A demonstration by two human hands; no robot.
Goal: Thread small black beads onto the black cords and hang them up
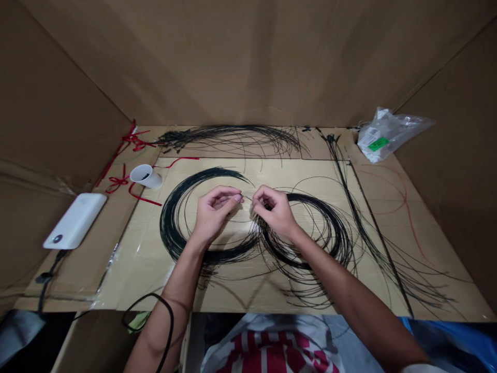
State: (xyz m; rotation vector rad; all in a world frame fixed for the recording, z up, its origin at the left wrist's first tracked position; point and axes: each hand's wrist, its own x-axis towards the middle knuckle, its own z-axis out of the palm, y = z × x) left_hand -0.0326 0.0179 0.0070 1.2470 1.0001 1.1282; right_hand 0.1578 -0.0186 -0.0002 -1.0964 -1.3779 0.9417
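My left hand [213, 211] and my right hand [274, 208] meet over the middle of a cardboard work surface [272, 290]. Both pinch a thin black wire [247, 198] that runs between their fingertips. Under my left hand lies a large coil of black wires [173, 228]. A second coil of black wires [330, 233] lies under and to the right of my right hand.
More loose black wires [229, 135] spread along the back, and a long bundle [373, 228] runs down the right. A white cup [144, 176] and red ribbon [128, 140] sit at back left, a white power bank [75, 220] at left, a plastic bag [386, 132] at back right. Cardboard walls enclose the space.
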